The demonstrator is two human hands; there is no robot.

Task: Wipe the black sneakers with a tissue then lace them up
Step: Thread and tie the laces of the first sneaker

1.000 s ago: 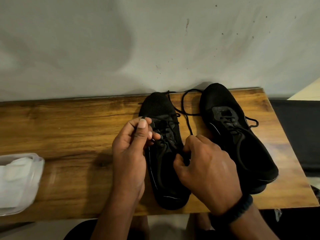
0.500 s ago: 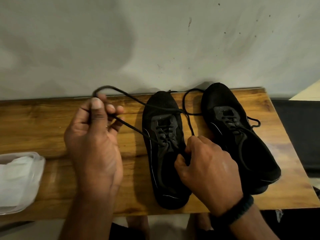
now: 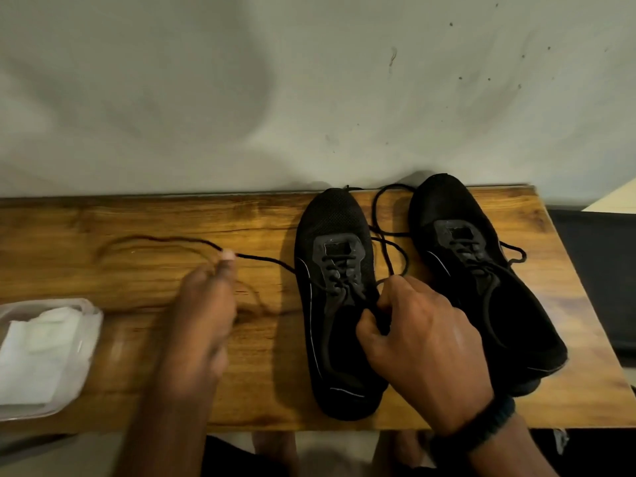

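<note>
Right hand (image 3: 423, 342) curled, pinching lace (image 3: 265, 259) over tongue of centre sneaker (image 3: 335, 235). Left hand (image 3: 203, 304) — blurred, probably pinching lace's free end, stretched out left of that sneaker. Second sneaker (image 3: 481, 287) just right of it — both on wooden bench (image 3: 137, 222). Tissue tub (image 3: 44, 352) far left of it.

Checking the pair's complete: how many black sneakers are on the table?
2. The left sneaker lies on the wooden table, left hand and right hand pinching its lace; the right sneaker lies beside it, nearer the table's right end.
</note>
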